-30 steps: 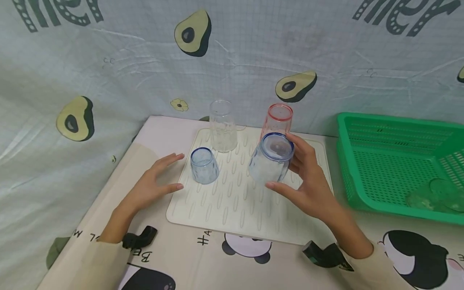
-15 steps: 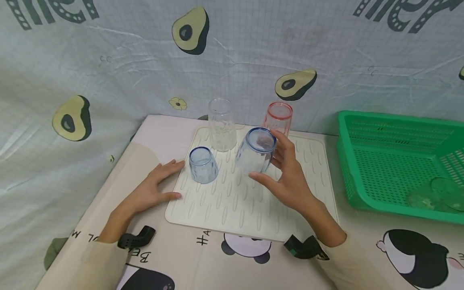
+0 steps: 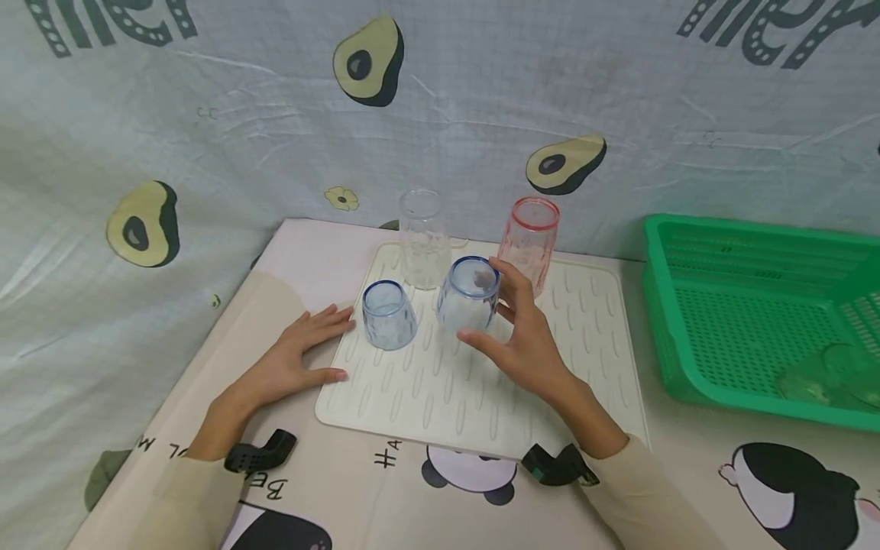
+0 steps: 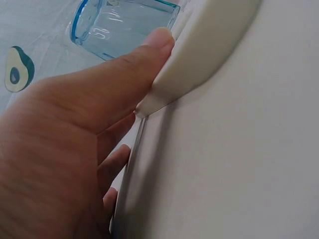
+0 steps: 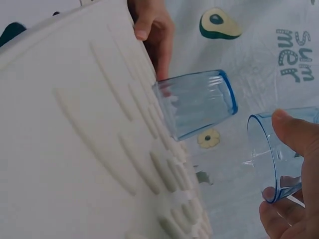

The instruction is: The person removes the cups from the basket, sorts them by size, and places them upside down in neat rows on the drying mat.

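My right hand (image 3: 529,347) holds a clear glass with a blue ring (image 3: 467,298) between thumb and fingers. In the right wrist view, this held glass (image 5: 261,149) hangs apart from the white ribbed mat (image 5: 75,164), its open end facing it. A smaller blue-ringed glass (image 3: 389,317) stands on the mat's left part, wider end down. My left hand (image 3: 285,363) lies at the mat's left edge, fingers spread and fairly straight. In the left wrist view, its thumb (image 4: 134,62) touches the mat's edge, near a blue glass (image 4: 122,25).
A tall clear glass (image 3: 424,244) stands at the mat's back left. Behind my right hand is a red-ringed glass (image 3: 529,241). A green plastic basket (image 3: 670,336) on the right has clear glassware (image 3: 825,378) inside. A patterned cloth (image 3: 454,99) hangs behind the table.
My right hand has moved left with the held glass, then slightly lower, nearer the small glass. The left hand has settled at the mat's edge, its fingers spread.
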`<action>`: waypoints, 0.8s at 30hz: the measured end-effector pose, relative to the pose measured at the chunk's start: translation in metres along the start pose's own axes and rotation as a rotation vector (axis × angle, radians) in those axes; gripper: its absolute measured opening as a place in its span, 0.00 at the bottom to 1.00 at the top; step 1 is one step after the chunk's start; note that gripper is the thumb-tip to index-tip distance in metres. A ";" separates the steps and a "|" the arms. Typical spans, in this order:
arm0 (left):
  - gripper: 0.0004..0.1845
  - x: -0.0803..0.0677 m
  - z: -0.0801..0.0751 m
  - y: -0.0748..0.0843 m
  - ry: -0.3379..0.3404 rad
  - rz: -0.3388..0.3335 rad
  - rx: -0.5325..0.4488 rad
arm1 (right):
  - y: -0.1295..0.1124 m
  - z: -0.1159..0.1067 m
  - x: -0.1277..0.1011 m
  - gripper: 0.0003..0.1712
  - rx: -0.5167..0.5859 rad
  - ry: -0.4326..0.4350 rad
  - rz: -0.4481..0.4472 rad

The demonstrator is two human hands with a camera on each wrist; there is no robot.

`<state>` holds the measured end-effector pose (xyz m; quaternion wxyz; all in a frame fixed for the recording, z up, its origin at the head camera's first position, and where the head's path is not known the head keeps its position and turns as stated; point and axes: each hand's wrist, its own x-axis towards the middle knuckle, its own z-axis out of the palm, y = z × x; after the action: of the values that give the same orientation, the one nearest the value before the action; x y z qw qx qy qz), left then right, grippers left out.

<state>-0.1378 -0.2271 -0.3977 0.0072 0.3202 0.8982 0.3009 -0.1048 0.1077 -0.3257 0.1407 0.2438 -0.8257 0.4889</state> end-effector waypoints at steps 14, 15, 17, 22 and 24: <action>0.39 0.002 0.001 0.001 -0.009 -0.022 0.036 | 0.026 0.014 -0.004 0.50 0.011 -0.040 0.026; 0.39 0.002 0.001 0.001 -0.009 -0.025 0.036 | 0.031 0.016 -0.004 0.51 0.016 -0.046 0.026; 0.39 0.001 0.001 0.001 -0.010 -0.026 0.034 | 0.042 0.021 -0.006 0.52 0.016 -0.057 0.026; 0.39 0.000 0.001 0.000 -0.003 -0.017 0.030 | 0.061 0.029 -0.009 0.53 0.022 -0.075 0.029; 0.39 0.000 0.001 0.000 0.000 -0.014 0.028 | 0.063 0.031 -0.010 0.53 0.028 -0.078 0.027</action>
<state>-0.1375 -0.2261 -0.3984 0.0048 0.3141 0.9046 0.2882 -0.1304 0.1088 -0.3914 0.0984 0.2533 -0.8269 0.4924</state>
